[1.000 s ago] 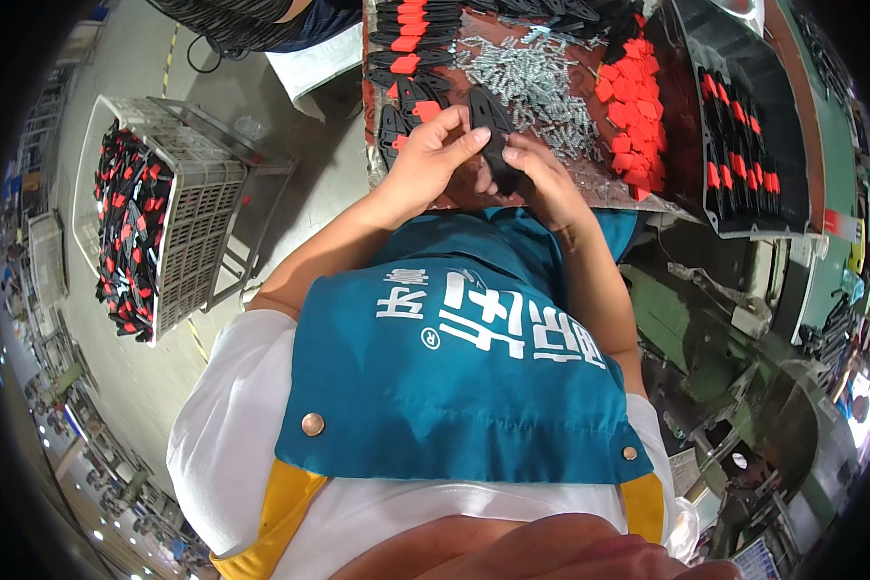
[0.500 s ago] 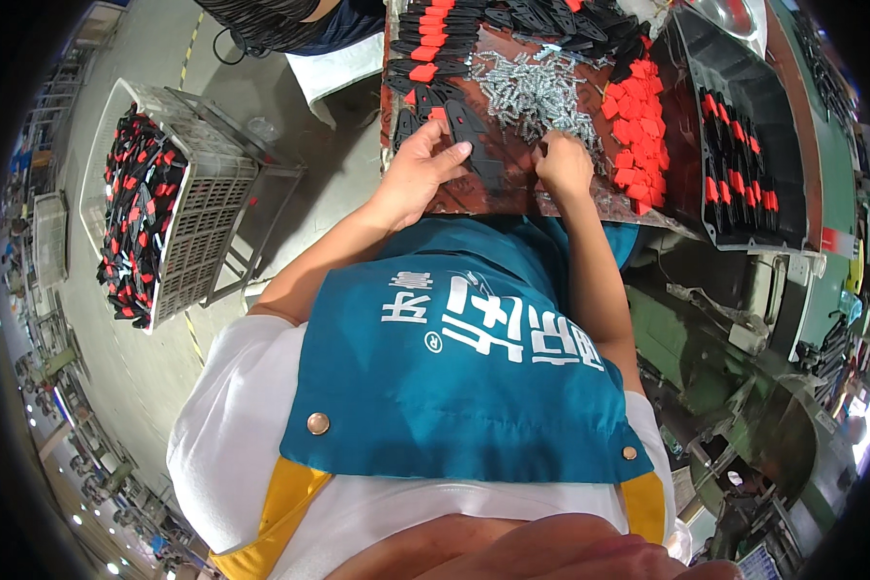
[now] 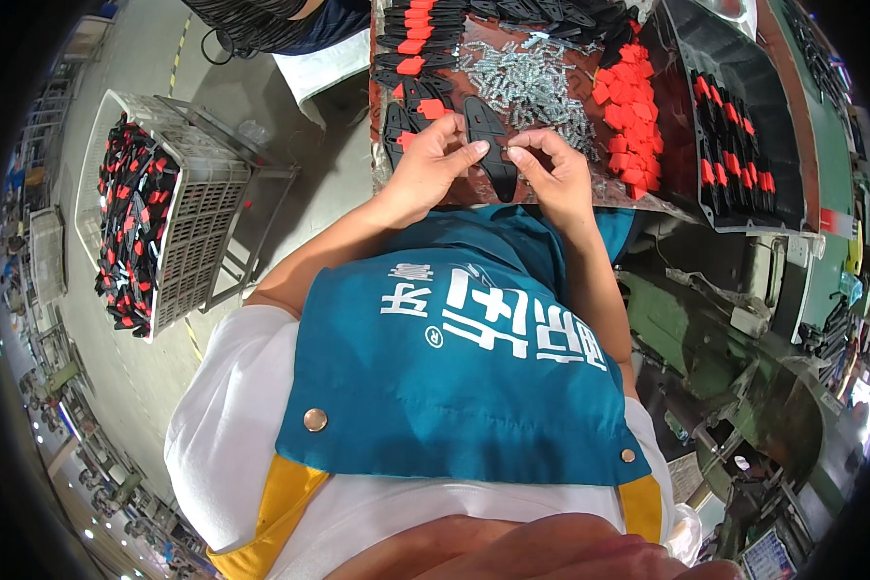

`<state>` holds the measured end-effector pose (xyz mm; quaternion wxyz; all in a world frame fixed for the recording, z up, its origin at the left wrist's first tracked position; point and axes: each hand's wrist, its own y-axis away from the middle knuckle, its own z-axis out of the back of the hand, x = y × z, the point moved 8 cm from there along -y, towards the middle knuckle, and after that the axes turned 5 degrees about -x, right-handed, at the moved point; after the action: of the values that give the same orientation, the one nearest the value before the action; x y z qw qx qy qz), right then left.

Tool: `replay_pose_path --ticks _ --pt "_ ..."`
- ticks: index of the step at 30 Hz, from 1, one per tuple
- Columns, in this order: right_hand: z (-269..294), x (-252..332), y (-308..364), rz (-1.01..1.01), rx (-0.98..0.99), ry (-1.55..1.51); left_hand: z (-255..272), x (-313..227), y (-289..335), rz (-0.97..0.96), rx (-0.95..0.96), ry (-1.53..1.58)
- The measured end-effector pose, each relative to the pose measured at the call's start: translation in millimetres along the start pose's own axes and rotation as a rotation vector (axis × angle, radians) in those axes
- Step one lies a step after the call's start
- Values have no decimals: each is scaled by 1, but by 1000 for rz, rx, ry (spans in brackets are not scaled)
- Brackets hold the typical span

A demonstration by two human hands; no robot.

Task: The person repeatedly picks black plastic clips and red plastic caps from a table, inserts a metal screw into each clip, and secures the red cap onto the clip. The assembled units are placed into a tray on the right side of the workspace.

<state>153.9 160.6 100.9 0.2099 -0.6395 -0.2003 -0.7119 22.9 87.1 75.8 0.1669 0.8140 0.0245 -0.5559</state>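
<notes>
black plastic part (image 3: pixel 497 166) is between both hands, over the near edge of the table (image 3: pixel 604 190). we find the left hand (image 3: pixel 427 172) partly closed, gripping it under the thumb; the right hand (image 3: pixel 559 174) is nearly pinched at its edge, and we cannot tell whether it holds a small piece. we see no red piece on this part and judge it unfinished. red-fitted parts (image 3: pixel 413 46) line the left side; loose red tabs (image 3: pixel 626 116) and metal pieces (image 3: pixel 527 82) remain. the part's underside is hidden; the row's far end is cut off.
</notes>
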Motion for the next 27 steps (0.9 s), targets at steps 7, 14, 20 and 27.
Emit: replay_pose_path --ticks 7,14,20,27 --pt "5 -14 5 -7 -67 50 -6 1 3 -25 9 -47" --pt "34 -3 -13 -14 -24 32 -4 0 2 29 -73 -76" --pt "160 -50 -75 274 -390 1261 0 -12 2 -43 -87 -50" --pt "177 -77 -96 22 -209 1318 0 -12 6 -53 -72 -3"
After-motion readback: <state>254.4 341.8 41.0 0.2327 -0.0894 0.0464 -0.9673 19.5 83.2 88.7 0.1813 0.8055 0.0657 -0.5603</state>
